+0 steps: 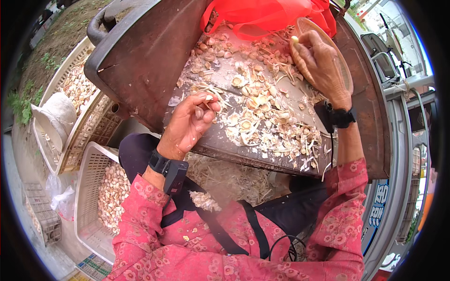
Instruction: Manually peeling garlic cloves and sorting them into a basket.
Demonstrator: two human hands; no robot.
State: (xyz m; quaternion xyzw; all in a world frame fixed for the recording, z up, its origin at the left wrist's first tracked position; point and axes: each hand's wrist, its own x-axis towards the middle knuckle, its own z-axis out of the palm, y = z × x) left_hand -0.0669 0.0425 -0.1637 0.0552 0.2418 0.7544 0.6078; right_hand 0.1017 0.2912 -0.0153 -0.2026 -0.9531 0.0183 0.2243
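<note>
My left hand [194,117] is raised over the near left edge of the metal tray [239,159], palm up, with a small pale piece of garlic [209,97] pinched between thumb and fingers. At the upper right, my right hand [316,63] holds a pale peeled garlic clove [294,39] at its fingertips, beside a round woven sieve [342,63]. Between the hands lie garlic skins and root ends [246,125] in a loose heap. Unpeeled garlic cloves [211,52] are scattered farther back, near a red bag [267,14].
At the left, a plastic basket of unpeeled cloves [82,196] stands on the ground. Above it, another basket [49,154] holds more garlic and a white cloth hat [58,116]. The tray's high metal side [140,63] rises left of the heap. A vehicle's metal frame [393,140] stands at the right.
</note>
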